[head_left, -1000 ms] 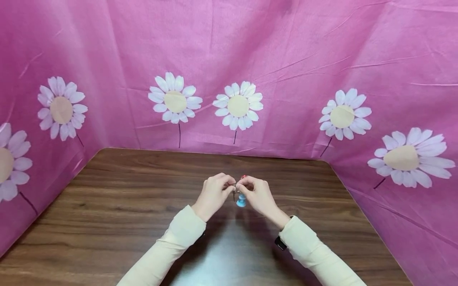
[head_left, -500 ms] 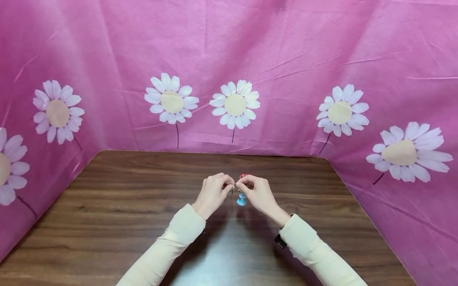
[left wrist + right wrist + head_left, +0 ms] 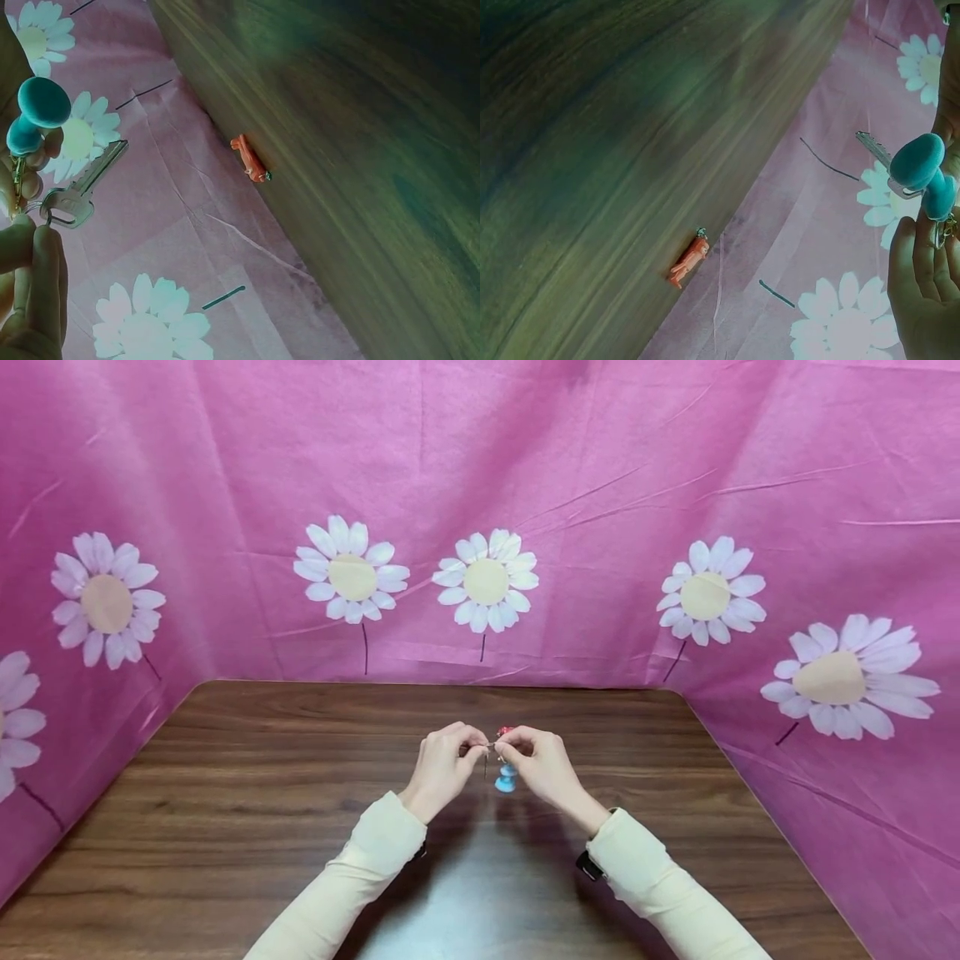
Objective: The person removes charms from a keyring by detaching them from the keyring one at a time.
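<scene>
My left hand (image 3: 442, 768) and right hand (image 3: 543, 768) meet fingertip to fingertip over the table's middle. In the left wrist view, the left thumb and finger pinch a small metal key ring (image 3: 49, 217), from which a silver key (image 3: 82, 184) hangs. The right hand pinches the gold-chain end of a keychain with a blue, double-bulbed charm (image 3: 919, 165). That charm dangles below the right fingers in the head view. Fingers cover most of the ring, so how far the two parts are joined cannot be told.
A small red-orange figure charm (image 3: 251, 159) with a metal clasp lies on the brown wooden table (image 3: 262, 793), beyond the hands near the far edge. A pink cloth with daisies (image 3: 570, 460) encloses the table's back and sides.
The hanging key has turned from broadside to nearly edge-on. The left hand has shifted very slightly left in the head view, whose background has drifted too. Both pinches stay as they were.
</scene>
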`<state>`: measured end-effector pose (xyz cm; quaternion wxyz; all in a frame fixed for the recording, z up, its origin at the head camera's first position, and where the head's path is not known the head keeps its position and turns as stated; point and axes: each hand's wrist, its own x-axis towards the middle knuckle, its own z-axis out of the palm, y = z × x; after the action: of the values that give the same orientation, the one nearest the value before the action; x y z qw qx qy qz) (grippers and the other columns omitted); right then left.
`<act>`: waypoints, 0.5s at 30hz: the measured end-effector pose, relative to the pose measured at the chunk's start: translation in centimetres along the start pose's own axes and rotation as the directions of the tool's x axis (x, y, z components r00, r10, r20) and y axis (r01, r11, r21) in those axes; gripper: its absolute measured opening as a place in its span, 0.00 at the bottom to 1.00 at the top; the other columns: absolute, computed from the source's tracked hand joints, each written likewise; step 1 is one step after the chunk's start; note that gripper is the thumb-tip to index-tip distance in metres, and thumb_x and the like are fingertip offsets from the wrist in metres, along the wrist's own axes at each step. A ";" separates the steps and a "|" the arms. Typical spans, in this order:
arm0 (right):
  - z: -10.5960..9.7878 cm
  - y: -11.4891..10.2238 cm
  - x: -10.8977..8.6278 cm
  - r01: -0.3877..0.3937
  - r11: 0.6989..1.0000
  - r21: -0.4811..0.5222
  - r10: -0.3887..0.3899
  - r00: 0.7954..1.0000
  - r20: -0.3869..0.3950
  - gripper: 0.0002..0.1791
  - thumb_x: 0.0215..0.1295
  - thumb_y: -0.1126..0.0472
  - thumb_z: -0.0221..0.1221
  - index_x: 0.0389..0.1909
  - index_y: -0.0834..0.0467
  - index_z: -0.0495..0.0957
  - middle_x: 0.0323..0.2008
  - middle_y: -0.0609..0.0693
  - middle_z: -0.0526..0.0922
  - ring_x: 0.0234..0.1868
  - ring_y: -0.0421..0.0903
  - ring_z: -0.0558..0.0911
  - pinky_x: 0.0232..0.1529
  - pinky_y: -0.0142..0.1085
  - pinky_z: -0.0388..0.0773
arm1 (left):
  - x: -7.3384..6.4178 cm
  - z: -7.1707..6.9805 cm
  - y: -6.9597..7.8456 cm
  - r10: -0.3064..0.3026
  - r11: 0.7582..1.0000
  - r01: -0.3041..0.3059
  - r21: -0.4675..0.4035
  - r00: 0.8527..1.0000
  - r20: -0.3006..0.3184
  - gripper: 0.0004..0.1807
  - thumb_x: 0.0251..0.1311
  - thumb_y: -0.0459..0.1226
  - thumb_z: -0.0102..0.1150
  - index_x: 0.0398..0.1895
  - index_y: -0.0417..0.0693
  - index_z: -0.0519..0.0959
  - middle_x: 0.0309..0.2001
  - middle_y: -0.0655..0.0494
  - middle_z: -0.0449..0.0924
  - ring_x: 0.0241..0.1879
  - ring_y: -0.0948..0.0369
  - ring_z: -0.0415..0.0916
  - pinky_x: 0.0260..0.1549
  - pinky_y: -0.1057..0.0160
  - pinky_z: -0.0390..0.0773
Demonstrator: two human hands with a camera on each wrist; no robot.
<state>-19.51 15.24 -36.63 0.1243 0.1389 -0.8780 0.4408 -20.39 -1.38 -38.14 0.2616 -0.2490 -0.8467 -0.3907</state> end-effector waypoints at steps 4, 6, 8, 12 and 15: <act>0.1 -0.1 0.1 -0.018 1.000 0.011 0.018 1.000 0.012 0.03 0.56 0.61 0.62 0.30 0.57 0.82 0.25 0.49 0.83 0.20 0.35 0.75 0.26 0.27 0.72 | -0.1 -0.1 -0.2 -0.004 1.000 0.003 -0.027 1.000 -0.028 0.03 0.47 0.33 0.65 0.25 0.48 0.81 0.24 0.61 0.78 0.24 0.67 0.74 0.25 0.70 0.73; 0.2 -0.1 0.2 -0.028 0.999 0.025 0.028 1.000 0.014 0.04 0.56 0.62 0.62 0.30 0.57 0.82 0.24 0.49 0.83 0.20 0.35 0.74 0.25 0.27 0.72 | -0.1 -0.1 -0.2 -0.009 0.999 0.007 -0.045 0.999 -0.042 0.03 0.47 0.32 0.65 0.24 0.48 0.80 0.23 0.61 0.78 0.23 0.67 0.73 0.25 0.69 0.74; 0.1 -0.1 0.3 -0.035 0.999 0.035 0.035 0.999 0.015 0.04 0.56 0.62 0.62 0.30 0.58 0.82 0.24 0.50 0.83 0.20 0.35 0.74 0.24 0.27 0.72 | -0.1 0.0 -0.2 -0.013 0.998 0.009 -0.069 0.998 -0.055 0.03 0.47 0.31 0.65 0.24 0.47 0.80 0.23 0.61 0.77 0.23 0.67 0.73 0.25 0.69 0.75; -0.1 -0.3 0.4 -0.064 0.996 0.062 0.063 0.998 0.018 0.04 0.56 0.62 0.62 0.31 0.59 0.82 0.25 0.51 0.83 0.21 0.36 0.76 0.25 0.27 0.73 | 0.0 0.2 -0.3 -0.022 0.991 0.011 -0.136 0.997 -0.075 0.03 0.48 0.31 0.64 0.24 0.46 0.80 0.23 0.58 0.78 0.25 0.65 0.76 0.26 0.70 0.77; -0.2 -0.6 0.5 -0.081 0.993 0.087 0.079 0.996 0.029 0.05 0.56 0.63 0.61 0.32 0.60 0.82 0.27 0.52 0.84 0.21 0.37 0.77 0.26 0.28 0.74 | 0.1 0.3 -0.4 -0.042 0.981 0.027 -0.191 0.996 -0.077 0.02 0.49 0.31 0.64 0.25 0.44 0.80 0.24 0.56 0.79 0.26 0.64 0.77 0.27 0.68 0.79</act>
<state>-19.76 15.02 -35.91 0.0891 0.1144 -0.8640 0.4821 -20.81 -1.34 -38.45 0.2638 -0.2421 -0.7986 -0.4837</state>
